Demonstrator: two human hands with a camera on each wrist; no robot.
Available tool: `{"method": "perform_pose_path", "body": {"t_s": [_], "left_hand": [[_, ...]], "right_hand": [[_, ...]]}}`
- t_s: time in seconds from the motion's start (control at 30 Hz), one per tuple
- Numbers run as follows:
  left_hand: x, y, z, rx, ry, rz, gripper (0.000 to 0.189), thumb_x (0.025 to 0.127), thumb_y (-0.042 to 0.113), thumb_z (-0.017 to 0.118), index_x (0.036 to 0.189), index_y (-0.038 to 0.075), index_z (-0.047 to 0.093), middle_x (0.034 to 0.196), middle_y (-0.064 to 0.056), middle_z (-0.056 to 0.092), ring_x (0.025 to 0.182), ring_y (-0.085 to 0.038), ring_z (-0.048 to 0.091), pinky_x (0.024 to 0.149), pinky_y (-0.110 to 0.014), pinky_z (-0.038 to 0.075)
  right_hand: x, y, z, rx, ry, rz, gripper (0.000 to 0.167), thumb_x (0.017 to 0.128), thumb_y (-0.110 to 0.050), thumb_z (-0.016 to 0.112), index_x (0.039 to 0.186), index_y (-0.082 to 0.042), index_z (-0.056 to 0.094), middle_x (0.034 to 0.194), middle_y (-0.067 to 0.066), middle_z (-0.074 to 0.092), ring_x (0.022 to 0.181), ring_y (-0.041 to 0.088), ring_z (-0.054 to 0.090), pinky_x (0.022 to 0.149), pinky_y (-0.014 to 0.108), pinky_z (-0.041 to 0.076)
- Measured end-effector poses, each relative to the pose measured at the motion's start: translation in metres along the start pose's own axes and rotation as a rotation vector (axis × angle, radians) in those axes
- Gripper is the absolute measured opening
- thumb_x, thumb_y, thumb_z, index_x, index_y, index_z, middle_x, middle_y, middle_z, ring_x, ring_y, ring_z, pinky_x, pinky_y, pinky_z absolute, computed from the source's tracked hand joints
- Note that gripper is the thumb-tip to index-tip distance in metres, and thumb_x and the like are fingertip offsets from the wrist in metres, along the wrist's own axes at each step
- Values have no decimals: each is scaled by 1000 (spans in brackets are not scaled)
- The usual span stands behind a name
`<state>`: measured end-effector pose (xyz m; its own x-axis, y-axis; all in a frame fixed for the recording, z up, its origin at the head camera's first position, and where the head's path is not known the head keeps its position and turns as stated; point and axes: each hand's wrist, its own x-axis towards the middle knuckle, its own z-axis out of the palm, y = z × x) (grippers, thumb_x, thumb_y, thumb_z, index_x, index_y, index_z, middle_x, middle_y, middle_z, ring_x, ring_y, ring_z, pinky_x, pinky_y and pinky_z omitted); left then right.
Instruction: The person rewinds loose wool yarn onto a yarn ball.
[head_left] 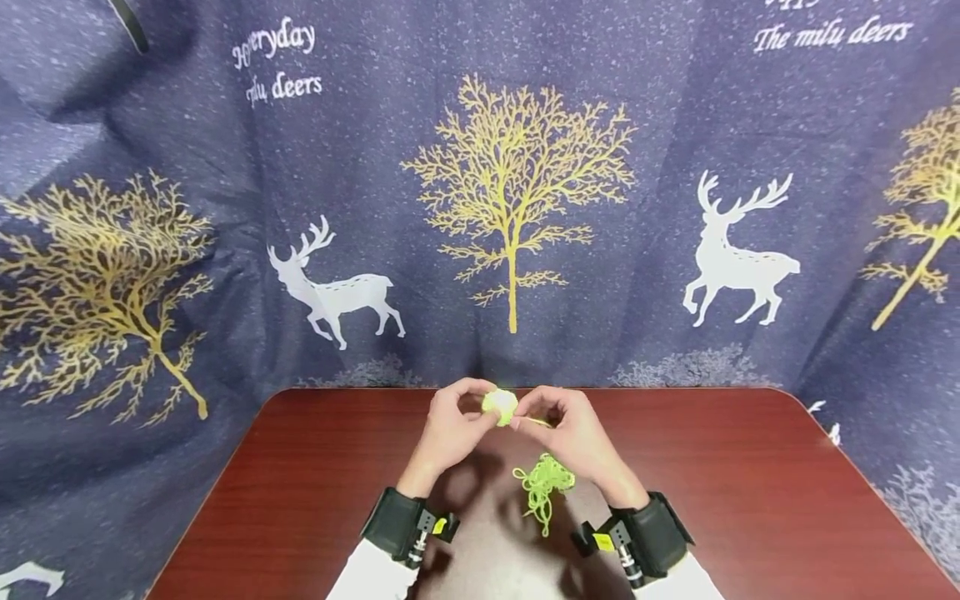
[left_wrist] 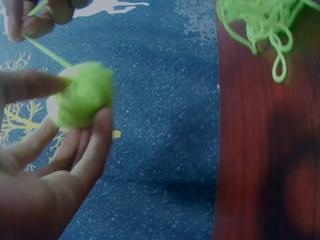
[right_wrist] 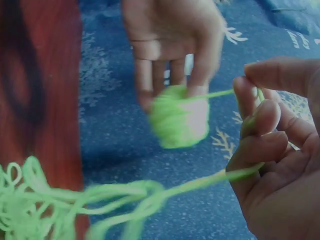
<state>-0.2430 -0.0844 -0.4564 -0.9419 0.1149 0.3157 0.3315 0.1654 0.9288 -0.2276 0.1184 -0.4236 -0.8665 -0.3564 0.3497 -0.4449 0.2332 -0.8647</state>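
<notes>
A small ball of lime-green yarn (head_left: pixel 500 406) is held up over the far part of the table. My left hand (head_left: pixel 455 429) grips it between thumb and fingertips; in the left wrist view the ball (left_wrist: pixel 85 95) sits at the tips of the fingers (left_wrist: pixel 100 135). From the ball a taut strand (right_wrist: pixel 217 94) runs to my right hand (head_left: pixel 573 433), which pinches it between thumb and forefinger. The strand passes through the right hand's curled fingers (right_wrist: pixel 260 145) and trails down to a loose tangle of the same yarn (head_left: pixel 546 482) on the table.
The reddish-brown table (head_left: pixel 315 492) ends at a dark blue cloth backdrop (head_left: pixel 555 350) printed with trees and deer. Loops of the yarn tangle (left_wrist: pixel 265 25) lie near the table edge in the left wrist view. A black camera strap (head_left: pixel 395 521) circles each wrist.
</notes>
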Motion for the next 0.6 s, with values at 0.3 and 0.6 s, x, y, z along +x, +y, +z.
{"method": "perform_pose_path", "body": {"t_s": [0.3,0.6], "left_hand": [[-7,6,0,-20,-355,39,34,81,-10,72,113,-1,69,104,-15,71,98,-33,68,84,-38,60],[-10,18,2,-381,-302,185,36,82,-7,73,116,-12,64,111,-15,71,104,-21,69,89,-39,59]], "right_hand": [[8,0,-24,197,74,99,10,89,-10,77,96,-4,73,73,7,65,54,9,46,46,21,37],[12,28,-19,322,74,172,16,92,-6,73,101,7,69,76,-1,67,57,8,48,49,20,38]]}}
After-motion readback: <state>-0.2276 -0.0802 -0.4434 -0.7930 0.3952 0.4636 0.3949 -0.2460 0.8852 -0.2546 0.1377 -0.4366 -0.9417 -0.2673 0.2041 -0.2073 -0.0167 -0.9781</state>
